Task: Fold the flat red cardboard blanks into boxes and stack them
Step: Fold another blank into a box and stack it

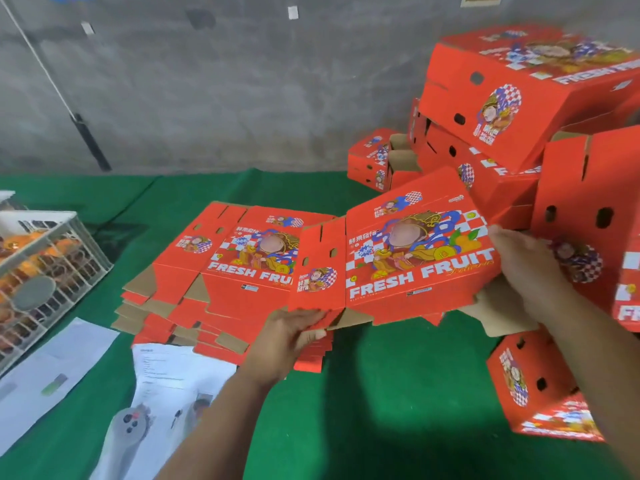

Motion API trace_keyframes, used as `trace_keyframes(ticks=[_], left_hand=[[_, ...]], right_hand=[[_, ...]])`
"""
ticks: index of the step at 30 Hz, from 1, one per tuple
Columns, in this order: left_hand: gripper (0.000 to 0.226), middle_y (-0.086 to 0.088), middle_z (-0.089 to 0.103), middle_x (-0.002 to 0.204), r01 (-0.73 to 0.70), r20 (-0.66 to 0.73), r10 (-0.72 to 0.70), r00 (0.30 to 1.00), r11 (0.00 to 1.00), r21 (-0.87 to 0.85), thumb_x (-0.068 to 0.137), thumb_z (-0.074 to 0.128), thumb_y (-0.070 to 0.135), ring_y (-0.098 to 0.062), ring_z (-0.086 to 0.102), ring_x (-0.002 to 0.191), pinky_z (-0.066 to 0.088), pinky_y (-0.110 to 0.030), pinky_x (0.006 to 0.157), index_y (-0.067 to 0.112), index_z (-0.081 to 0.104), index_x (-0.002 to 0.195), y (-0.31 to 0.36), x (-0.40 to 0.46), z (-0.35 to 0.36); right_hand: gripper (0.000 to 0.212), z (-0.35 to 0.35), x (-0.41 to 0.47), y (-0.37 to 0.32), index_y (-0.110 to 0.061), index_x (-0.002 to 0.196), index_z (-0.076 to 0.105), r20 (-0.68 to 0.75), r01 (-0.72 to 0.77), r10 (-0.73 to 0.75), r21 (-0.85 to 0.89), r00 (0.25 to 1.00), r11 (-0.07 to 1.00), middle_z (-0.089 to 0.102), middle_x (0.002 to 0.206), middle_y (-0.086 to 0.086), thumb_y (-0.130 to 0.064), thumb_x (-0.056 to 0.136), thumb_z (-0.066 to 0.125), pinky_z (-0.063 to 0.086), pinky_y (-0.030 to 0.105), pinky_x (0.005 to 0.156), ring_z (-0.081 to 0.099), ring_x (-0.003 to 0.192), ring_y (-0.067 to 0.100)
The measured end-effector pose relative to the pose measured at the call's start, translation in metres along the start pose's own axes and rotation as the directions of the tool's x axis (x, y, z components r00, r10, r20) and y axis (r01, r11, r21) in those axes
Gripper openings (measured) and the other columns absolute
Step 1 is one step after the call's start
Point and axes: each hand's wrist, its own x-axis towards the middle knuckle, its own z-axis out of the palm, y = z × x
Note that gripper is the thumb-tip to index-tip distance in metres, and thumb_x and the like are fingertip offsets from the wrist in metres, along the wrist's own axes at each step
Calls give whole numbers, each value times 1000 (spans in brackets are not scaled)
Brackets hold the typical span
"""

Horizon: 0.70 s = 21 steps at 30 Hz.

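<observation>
I hold one flat red blank [398, 258], printed FRESH FRUIT, lifted above the green table. My left hand [291, 337] grips its lower left edge from beneath. My right hand [519, 258] grips its right edge, thumb on the printed face. A brown flap hangs under the blank near my right wrist. Below and to the left lies the stack of flat blanks [221, 282]. Folded red boxes [526, 95] are piled at the right, some tilted, one standing on end [588, 188], and another lies low by my right forearm [533, 389].
A white plastic crate [52, 265] with orange fruit stands at the left edge. Printed paper sheets [173, 382] lie in front of the blank stack. A grey concrete wall backs the green-covered table [381, 393], with a dark pole [90, 140] leaning on it.
</observation>
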Motion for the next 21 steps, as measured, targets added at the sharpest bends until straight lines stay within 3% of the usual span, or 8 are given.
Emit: trace_keyframes(ticks=[3, 6, 8, 10, 12, 15, 18, 21], left_hand=[[25, 13, 77, 117, 107, 33, -101, 994, 957, -269, 105, 60, 28, -9, 73, 105, 58, -36, 94, 27, 77, 123, 10, 8, -17], [15, 19, 78, 96, 115, -284, -166, 944, 976, -187, 102, 62, 34, -4, 72, 91, 58, -39, 82, 35, 76, 105, 12, 16, -19], [12, 16, 77, 90, 67, -466, -177, 867, 968, -243, 103, 63, 31, -6, 70, 84, 57, -41, 80, 35, 74, 101, 12, 19, -19], [17, 18, 75, 86, 9, -588, -197, 785, 952, -307, 104, 60, 35, -1, 66, 80, 55, -33, 80, 41, 74, 97, 12, 20, -20], [21, 25, 73, 83, -30, -680, -286, 675, 910, -413, 104, 57, 37, 7, 60, 76, 51, -21, 76, 44, 74, 94, 16, 22, -22], [22, 24, 70, 75, -101, -704, -484, 520, 783, -613, 107, 56, 35, 7, 58, 70, 50, -18, 73, 29, 71, 92, 24, 31, -28], [25, 18, 67, 75, -167, -671, -538, 510, 703, -691, 108, 54, 36, 1, 58, 70, 53, -24, 71, 25, 68, 90, 32, 35, -31], [22, 14, 70, 84, -224, -637, -529, 561, 643, -732, 106, 57, 36, -3, 60, 76, 53, -24, 73, 22, 71, 95, 41, 37, -35]], right_hand=[[39, 3, -3, -5, -35, 101, 71, -16, -53, 53, -4, 998, 999, 59, 83, -27, -61, 103, 41, 36, 20, 68, 50, 73, -14], [41, 4, -8, -7, -42, 95, 73, -19, -76, 77, 38, 997, 996, 59, 71, -39, -64, 100, 39, 34, 13, 67, 55, 64, -23], [37, 1, -10, -3, -42, 112, 73, 24, 3, -3, -14, 1000, 1000, 63, 91, -41, -61, 99, 44, 35, 8, 78, 56, 78, -23], [39, -6, -8, 2, -42, 131, 65, 110, 54, -44, -87, 993, 995, 62, 115, -26, -58, 97, 56, 36, 17, 88, 57, 102, -6], [40, -13, -9, 1, -51, 131, 61, 217, 74, -38, -165, 975, 984, 66, 110, -27, -59, 92, 66, 41, 21, 80, 62, 96, -6], [48, -8, -11, -6, -56, 132, 55, 363, 152, -76, -187, 929, 970, 74, 94, -27, -31, 93, 70, 47, 23, 71, 68, 84, -10], [43, 13, -16, -9, -39, 129, 61, 327, 158, -127, -69, 936, 985, 78, 90, -15, -12, 95, 66, 51, 13, 62, 71, 79, -5], [18, 32, -27, -7, -21, 109, 71, 125, 197, -201, 39, 972, 980, 77, 87, -11, -9, 99, 62, 47, 7, 60, 69, 76, -6]])
